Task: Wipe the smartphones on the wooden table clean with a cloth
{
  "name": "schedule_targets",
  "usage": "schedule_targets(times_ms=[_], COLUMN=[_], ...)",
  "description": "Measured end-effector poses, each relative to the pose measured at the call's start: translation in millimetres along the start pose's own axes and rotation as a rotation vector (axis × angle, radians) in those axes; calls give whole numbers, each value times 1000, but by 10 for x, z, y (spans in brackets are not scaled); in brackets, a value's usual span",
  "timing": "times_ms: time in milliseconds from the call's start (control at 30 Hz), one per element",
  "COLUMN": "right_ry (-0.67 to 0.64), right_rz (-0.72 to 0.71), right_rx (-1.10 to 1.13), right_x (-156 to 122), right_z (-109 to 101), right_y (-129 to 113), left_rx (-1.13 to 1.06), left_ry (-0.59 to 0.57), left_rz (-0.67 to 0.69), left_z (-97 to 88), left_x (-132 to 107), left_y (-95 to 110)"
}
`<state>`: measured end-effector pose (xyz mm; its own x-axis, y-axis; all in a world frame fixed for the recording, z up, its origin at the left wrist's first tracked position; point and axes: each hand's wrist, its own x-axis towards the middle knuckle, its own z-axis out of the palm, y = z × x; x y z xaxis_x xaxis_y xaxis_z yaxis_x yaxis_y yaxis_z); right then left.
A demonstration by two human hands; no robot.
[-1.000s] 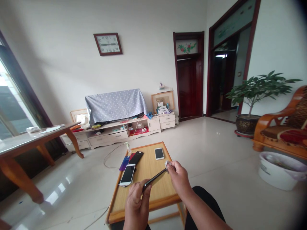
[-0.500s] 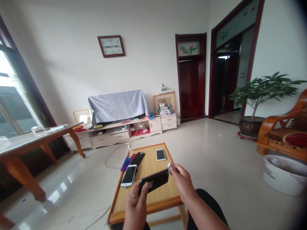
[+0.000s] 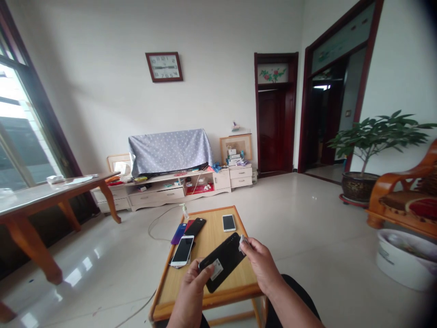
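My left hand (image 3: 191,288) grips a black phone (image 3: 225,257) by its lower left end, thumb lying over a pale label on the back. The phone is tilted above the small wooden table (image 3: 208,214), its back facing me. Pinched in my right hand (image 3: 260,259) is a crumpled white wipe (image 3: 242,241), which touches the phone's far right corner. On the table's left side lie a white phone (image 3: 183,250) with a dark screen, a black phone (image 3: 195,227) and a blue-purple phone (image 3: 179,233). Another white phone (image 3: 229,222) lies at the far right.
A small pump bottle (image 3: 185,211) stands at the table's far left corner. A cable (image 3: 149,234) runs over the floor on the left. To the right are a white tub (image 3: 404,262), a potted plant (image 3: 360,187) and a wooden chair (image 3: 382,196). A long cabinet (image 3: 157,197) lines the wall.
My left hand has turned the phone so that its back faces me more and the label shows. The wipe stays at the phone's right end. The view has shifted slightly.
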<state>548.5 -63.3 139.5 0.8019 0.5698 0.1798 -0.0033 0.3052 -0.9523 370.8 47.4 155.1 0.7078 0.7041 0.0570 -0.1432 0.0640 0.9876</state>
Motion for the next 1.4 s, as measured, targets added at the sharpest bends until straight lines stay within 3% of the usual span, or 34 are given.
schedule_targets(times_ms=[167, 300, 433, 567, 667, 800, 967, 1067, 1133, 1233, 1300, 1400], right_ry=[-136, -306, -357, -116, 2, -32, -147, -71, 11, 97, 83, -24], right_rz=[8, 13, -31, -195, -210, -309, -478, -470, -418, -389, -416, -407], right_rx=[-3, -63, -117, -163, -199, -302, -439, -433, -401, -375, -369, -379], right_x=[-8, -105, -145, -75, -85, -310, -516, -372, -232, -122, -145, -233], right_z=[-36, 16, 31, -6, 3, 162, 354, 280, 176, 57, 46, 107], right_y=[-207, -358, -401, -311, -245, -279, -398, -392, -364, -330, -316, -278], left_rx=[51, 221, 365, 702, 924, 1023, 990, 934, 842, 556, 350, 166], left_ry=[-341, -474, -473, -255, -116, -103, -95, -72, -64, -180, -264, -302], left_rz=[-217, -124, 24, 232, 362, 448, 478, 485, 427, 255, 147, 81], left_z=[17, 111, 134, 79, 70, 114, 131, 102, 86, 98, 132, 198], left_x=[-42, -53, -18, 5, -1, -8, -27, -41, -36, 0, 29, 59], left_y=[247, 321, 104, -96, -103, -70, -89, -90, -85, -77, -73, -57])
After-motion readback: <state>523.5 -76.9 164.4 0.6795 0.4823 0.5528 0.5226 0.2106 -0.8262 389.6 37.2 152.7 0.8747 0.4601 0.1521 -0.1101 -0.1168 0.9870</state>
